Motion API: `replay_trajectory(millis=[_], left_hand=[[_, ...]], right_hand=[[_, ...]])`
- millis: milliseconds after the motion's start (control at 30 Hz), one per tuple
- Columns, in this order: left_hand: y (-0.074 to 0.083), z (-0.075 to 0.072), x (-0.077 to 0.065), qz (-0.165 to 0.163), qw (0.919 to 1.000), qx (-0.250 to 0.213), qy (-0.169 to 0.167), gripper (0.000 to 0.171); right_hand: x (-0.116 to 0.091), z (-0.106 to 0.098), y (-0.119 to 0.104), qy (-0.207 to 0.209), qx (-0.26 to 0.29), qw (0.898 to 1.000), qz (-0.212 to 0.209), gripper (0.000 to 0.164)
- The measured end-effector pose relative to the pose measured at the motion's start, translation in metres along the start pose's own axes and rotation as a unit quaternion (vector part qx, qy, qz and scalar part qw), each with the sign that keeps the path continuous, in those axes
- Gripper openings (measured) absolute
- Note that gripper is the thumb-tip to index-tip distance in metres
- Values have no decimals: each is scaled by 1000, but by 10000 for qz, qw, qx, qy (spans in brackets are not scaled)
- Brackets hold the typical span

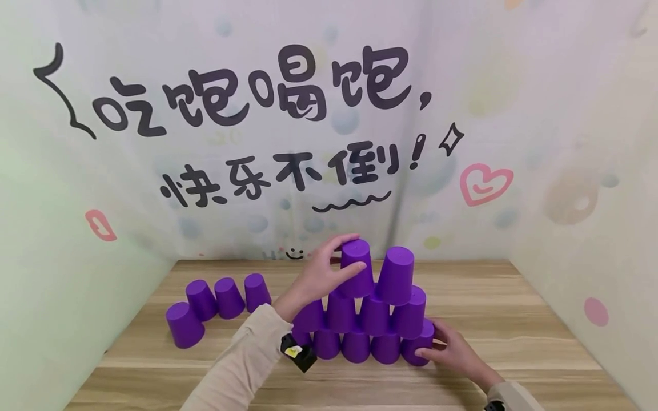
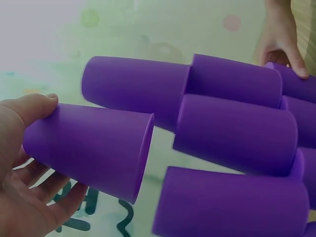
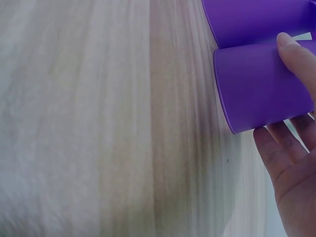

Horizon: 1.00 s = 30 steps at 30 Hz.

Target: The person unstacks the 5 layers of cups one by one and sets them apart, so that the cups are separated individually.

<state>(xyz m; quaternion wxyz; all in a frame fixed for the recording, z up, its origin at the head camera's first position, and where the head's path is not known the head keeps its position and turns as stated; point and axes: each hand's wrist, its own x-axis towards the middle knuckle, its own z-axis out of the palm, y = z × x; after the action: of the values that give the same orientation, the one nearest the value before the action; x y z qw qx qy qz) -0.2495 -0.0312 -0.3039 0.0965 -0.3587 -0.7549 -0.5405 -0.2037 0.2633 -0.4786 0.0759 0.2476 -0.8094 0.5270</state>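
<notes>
Purple cups, all upside down, form a stepped stack on the table. My left hand (image 1: 320, 274) grips a purple cup (image 1: 358, 277) at the third level, thumb on one side and fingers on the other. In the left wrist view, a gap shows between that cup's rim (image 2: 144, 163) and the cup below (image 2: 232, 133). Beside it, another third-level cup (image 1: 397, 277) stands across two middle-row cups. My right hand (image 1: 454, 348) holds the rightmost bottom-row cup (image 1: 415, 351) around its sides. The right wrist view shows the thumb and fingers on opposite sides of this cup (image 3: 261, 86).
Several more upside-down purple cups (image 1: 185, 325) stand on the wooden table (image 1: 462, 302) left of the stack, behind my left forearm. A printed cloth backdrop (image 1: 288, 137) hangs at the table's far edge, with pale walls at both sides.
</notes>
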Motion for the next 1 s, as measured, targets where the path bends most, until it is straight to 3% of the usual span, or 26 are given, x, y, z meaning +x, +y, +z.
replay_trajectory(millis=[200, 367, 500, 700, 1000], left_hand=[[12, -25, -1, -53, 9994, 132, 307, 51], [19, -57, -11, -224, 9983, 201, 504, 51], [17, -86, -24, -360, 9956, 407, 764, 50], [-1, -121, -53, -702, 9871, 827, 1174, 48], [-48, -140, -105, -1345, 9639, 1674, 1574, 49]], right_hand=[[1, -1, 3, -41, 174, 9993, -336, 50], [1, -1, 3, -101, 39, 9999, 49, 52], [1, -1, 2, -121, -49, 9999, 113, 52], [1, -2, -3, -132, -42, 9998, 145, 53], [1, 0, -1, -108, -55, 9999, 89, 52]])
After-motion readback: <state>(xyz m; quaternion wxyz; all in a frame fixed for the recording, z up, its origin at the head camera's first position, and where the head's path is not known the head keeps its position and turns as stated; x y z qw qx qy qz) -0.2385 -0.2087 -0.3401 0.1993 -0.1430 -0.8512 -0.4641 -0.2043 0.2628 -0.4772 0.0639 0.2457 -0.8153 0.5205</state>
